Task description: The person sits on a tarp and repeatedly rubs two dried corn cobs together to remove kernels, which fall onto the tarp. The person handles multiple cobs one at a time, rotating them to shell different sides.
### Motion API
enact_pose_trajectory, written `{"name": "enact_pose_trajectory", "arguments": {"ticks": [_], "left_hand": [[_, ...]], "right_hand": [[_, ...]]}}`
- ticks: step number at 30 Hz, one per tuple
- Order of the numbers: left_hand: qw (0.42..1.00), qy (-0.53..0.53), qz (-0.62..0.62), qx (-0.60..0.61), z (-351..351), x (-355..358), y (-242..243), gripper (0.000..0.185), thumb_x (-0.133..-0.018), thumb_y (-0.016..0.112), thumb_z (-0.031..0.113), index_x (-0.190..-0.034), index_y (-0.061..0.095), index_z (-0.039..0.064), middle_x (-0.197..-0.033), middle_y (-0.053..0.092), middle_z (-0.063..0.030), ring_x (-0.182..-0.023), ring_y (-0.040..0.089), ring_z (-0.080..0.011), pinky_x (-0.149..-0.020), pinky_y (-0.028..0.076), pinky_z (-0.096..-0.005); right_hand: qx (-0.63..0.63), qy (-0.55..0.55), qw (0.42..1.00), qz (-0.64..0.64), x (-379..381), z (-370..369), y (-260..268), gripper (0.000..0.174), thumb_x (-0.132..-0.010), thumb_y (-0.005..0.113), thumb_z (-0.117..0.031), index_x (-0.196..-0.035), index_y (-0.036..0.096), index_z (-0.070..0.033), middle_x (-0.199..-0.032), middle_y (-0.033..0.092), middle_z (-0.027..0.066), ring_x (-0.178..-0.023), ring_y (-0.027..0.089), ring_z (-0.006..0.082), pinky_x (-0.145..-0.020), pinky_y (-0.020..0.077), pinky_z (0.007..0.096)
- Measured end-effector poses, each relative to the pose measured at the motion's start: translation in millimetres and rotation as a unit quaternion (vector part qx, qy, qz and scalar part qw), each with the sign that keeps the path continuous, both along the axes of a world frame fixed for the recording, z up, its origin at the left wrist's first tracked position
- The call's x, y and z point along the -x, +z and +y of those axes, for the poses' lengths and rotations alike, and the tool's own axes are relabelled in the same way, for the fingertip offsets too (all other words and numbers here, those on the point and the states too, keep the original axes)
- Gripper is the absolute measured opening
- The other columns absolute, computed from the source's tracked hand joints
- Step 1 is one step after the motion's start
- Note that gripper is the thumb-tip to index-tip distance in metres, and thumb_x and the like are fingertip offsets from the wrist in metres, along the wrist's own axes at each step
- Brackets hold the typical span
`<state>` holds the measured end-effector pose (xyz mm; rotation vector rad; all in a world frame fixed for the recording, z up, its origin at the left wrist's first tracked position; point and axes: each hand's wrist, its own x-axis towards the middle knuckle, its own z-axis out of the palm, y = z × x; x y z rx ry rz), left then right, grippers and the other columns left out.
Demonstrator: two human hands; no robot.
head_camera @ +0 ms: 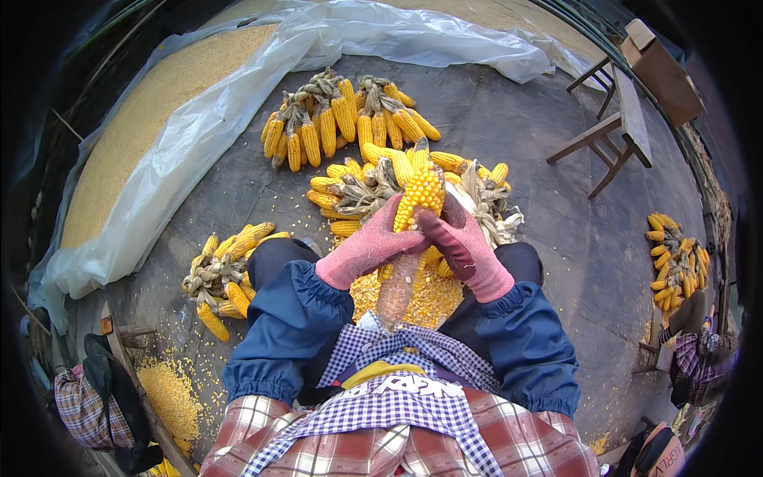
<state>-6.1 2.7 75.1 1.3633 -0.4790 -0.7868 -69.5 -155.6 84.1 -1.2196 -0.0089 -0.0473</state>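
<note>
My left hand (378, 238), in a pink knitted glove with a dark red palm, grips an ear of yellow corn (422, 194) from the left. From the right, my right hand (462, 244) in a matching glove closes around the same ear, its thumb pressed on the kernels. The ear is held tilted up, partly stripped low down near my thumbs. Beneath my hands, a mostly bare corncob (396, 292) points toward my apron; what holds it is hidden. Loose kernels (438, 295) are heaped between my knees. Just beyond my hands lies a bundle of corn ears tied by their husks (363, 191).
More braided corn bundles lie ahead (328, 113), at left (223, 274) and far right (676, 262). Plastic sheeting (202, 149) borders spread grain (143, 119). A wooden bench (632, 113) and cardboard box (664, 74) stand upper right. A person (703, 358) sits at lower right.
</note>
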Motion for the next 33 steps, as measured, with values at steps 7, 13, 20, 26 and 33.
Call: {"name": "enact_pose_trajectory", "arguments": {"ticks": [7,13,20,26,33], "left_hand": [[0.979,0.002,0.186,0.085,17,-24,-8,0.058,-0.087,0.063,0.018,-0.137,0.038,0.004,-0.124,0.053,-0.0074,-0.108,0.056,-0.0159,-0.093,0.046,-0.0305],[0.884,0.103,0.402,0.215,35,-58,-38,0.061,-0.086,0.053,0.060,-0.111,0.052,0.004,-0.091,0.058,-0.0114,-0.081,0.060,-0.0268,-0.074,0.053,-0.0440],[0.932,0.089,0.310,0.168,28,-44,-55,0.044,-0.089,0.061,0.041,-0.119,0.051,0.010,-0.094,0.063,-0.0098,-0.079,0.065,-0.0240,-0.074,0.055,-0.0391],[0.962,0.050,0.250,0.099,29,-28,-41,0.046,-0.085,0.067,0.023,-0.122,0.047,0.004,-0.098,0.061,-0.0072,-0.086,0.062,-0.0178,-0.077,0.053,-0.0340],[0.956,-0.051,0.280,0.074,22,-19,-38,0.048,-0.084,0.067,0.028,-0.120,0.047,0.002,-0.095,0.060,-0.0121,-0.081,0.063,-0.0232,-0.075,0.053,-0.0363]], "right_hand": [[0.080,0.088,0.993,0.017,-18,-14,-3,0.053,-0.090,0.064,-0.027,-0.130,0.045,0.001,-0.117,0.054,0.0056,-0.106,0.050,0.0125,-0.093,0.0407,0.0273],[0.462,-0.149,0.852,0.197,-46,-93,-92,0.038,-0.085,0.067,-0.022,-0.114,0.057,-0.001,-0.103,0.064,0.0107,-0.090,0.061,0.0184,-0.081,0.0480,0.0308],[0.776,-0.044,0.579,0.247,-106,-94,-127,0.050,-0.073,0.072,-0.036,-0.113,0.059,-0.008,-0.115,0.059,0.0161,-0.109,0.055,0.0348,-0.090,0.0446,0.0440],[0.774,-0.118,0.612,0.109,-92,-100,-142,0.035,-0.080,0.063,-0.020,-0.112,0.055,-0.008,-0.093,0.062,0.0115,-0.082,0.061,0.0273,-0.070,0.0488,0.0407],[-0.006,-0.077,0.992,0.097,-58,-55,-38,0.032,-0.082,0.070,-0.019,-0.103,0.054,-0.001,-0.080,0.058,0.0027,-0.062,0.055,0.0112,-0.056,0.0479,0.0251]]}}
